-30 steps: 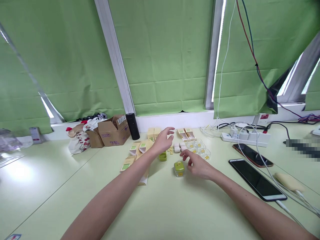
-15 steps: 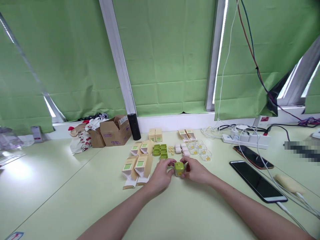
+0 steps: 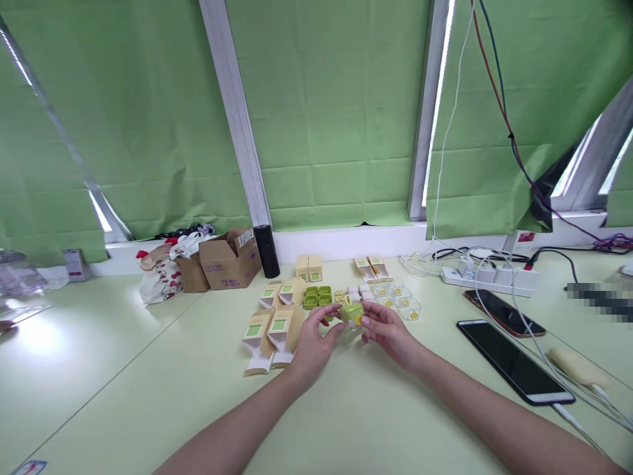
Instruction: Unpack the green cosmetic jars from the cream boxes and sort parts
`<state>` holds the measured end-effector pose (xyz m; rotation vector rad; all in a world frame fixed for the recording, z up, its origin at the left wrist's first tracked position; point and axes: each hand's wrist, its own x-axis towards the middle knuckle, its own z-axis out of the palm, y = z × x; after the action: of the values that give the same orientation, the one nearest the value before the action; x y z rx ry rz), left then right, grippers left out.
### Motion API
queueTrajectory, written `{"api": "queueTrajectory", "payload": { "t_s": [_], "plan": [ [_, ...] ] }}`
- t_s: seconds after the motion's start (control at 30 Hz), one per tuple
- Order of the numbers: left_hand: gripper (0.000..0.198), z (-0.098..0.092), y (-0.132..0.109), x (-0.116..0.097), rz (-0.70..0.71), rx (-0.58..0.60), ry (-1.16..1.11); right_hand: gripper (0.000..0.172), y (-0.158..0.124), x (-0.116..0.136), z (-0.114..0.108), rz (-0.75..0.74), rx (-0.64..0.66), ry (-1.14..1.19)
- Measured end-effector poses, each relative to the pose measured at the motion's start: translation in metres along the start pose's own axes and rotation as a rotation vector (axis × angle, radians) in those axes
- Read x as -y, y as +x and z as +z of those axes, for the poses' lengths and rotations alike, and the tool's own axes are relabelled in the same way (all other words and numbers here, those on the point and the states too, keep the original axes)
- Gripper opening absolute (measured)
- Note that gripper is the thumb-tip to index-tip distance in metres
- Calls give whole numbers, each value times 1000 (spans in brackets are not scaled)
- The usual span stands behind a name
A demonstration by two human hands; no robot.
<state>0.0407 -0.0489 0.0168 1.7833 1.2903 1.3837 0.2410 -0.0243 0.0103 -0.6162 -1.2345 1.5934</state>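
Note:
A small clear box with a green lid [image 3: 351, 313] hangs tilted just above the table, a yellow round mark on its side and a small pale loop at its top. My right hand [image 3: 393, 333] pinches it from the right. From the left, the fingers of my left hand [image 3: 316, 340] close on its other edge. Just beyond are green lids [image 3: 317, 295], small yellow pieces [image 3: 339, 294], pale pink pieces [image 3: 359, 290] and clear cups [image 3: 396, 295] with yellow marks. Opened card boxes [image 3: 270, 330] with green windows lie left of my left hand.
Two phones [image 3: 514, 361] with cables lie at the right, near a power strip [image 3: 487, 277]. Closed card boxes [image 3: 309, 268], a black cylinder [image 3: 266, 251] and a cardboard carton [image 3: 230, 264] stand at the back. Another person's hand [image 3: 6, 326] shows at the left edge.
Both hands have lifted the green-lidded box off the table and tilted it, moving it slightly away. Another person's hand has come into view at the left edge.

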Motion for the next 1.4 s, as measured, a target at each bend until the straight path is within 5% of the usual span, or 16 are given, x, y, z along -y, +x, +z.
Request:
{"api": "queueTrajectory", "payload": {
  "t_s": [0.37,1.4],
  "plan": [
    [35,2,0,-2,22,-70,-32,41,1,-12,0,77,12,227],
    [36,3,-1,0,-42,-40,-22,44,-4,-4,9,-12,65,224]
  ]
}}
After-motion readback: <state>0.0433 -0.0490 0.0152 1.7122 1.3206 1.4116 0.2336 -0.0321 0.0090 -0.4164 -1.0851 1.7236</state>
